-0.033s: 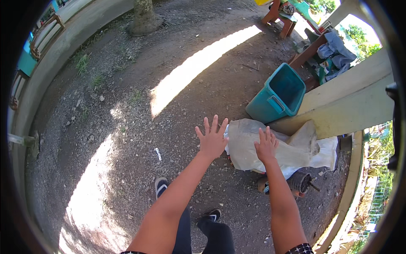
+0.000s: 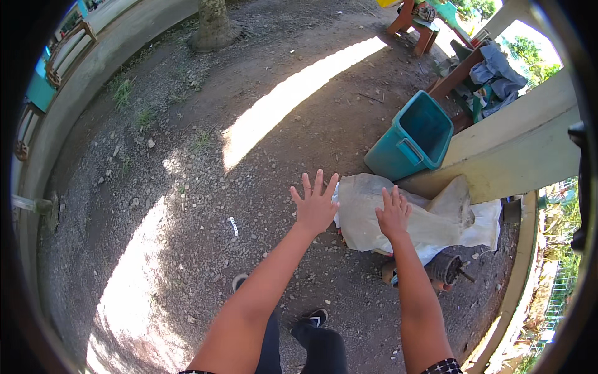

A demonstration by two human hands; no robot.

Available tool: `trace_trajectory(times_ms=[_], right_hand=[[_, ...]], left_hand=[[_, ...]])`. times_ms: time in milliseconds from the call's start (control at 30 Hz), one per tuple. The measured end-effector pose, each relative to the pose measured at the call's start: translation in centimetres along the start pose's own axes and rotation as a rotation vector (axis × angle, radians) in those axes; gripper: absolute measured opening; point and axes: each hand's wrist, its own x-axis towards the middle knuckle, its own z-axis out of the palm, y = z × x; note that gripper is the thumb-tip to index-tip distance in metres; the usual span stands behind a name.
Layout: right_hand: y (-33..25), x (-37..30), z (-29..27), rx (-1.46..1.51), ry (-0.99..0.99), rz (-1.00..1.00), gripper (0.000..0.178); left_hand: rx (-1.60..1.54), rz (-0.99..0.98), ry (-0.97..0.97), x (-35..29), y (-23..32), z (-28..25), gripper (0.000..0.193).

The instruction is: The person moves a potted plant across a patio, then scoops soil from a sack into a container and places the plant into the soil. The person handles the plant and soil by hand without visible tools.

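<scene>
My left hand (image 2: 316,209) is held out in front of me, fingers spread, with nothing in it. To its right, my right hand (image 2: 393,215) is stretched out too, its fingers extended and no object in its grasp. In the picture, the right hand overlaps a greyish-white sheet (image 2: 361,215) draped over a low heap by the wall. Whether the hand touches that sheet I cannot tell. Just beyond the sheet stands a teal plastic bin (image 2: 398,149), with its top uncovered. Below the sheet's near edge sits a dark pot (image 2: 443,268), partly behind my right forearm.
Gravelly ground (image 2: 187,249) with bright sun patches spreads ahead. A tree trunk (image 2: 213,28) rises at the far side. Along the right runs a pale concrete wall (image 2: 517,153), near a bench piled with grey cloth (image 2: 495,71). A curved concrete kerb (image 2: 93,81) borders the left.
My left shoe has moved and now shows less beside my left forearm. The view has shifted very slightly; both hands keep the same pose.
</scene>
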Motion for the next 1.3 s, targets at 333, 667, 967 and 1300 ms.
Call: trace_trajectory(times_ms=[333,667,967,1300], right_hand=[[2.9,0.6,20.7,0.14,0.345,-0.17,0.033],[2.5,1.3,25.7,-0.21,0.706,-0.134,0.042],[9.4,-3.7,25.4,-0.039,1.063,0.309,0.042],[16.7,-10.2,35.5,0.048,0.786,0.867,0.048]], left_hand=[[-0.026,0.142,-0.038,0.2,-7.3,20.2,0.066],[-0.063,0.327,0.071,4.3,-9.7,32.7,0.077],[-0.135,0.652,0.116,3.9,-3.3,34.7,0.078],[-0.18,0.748,0.169,3.7,-2.1,34.7,0.071]])
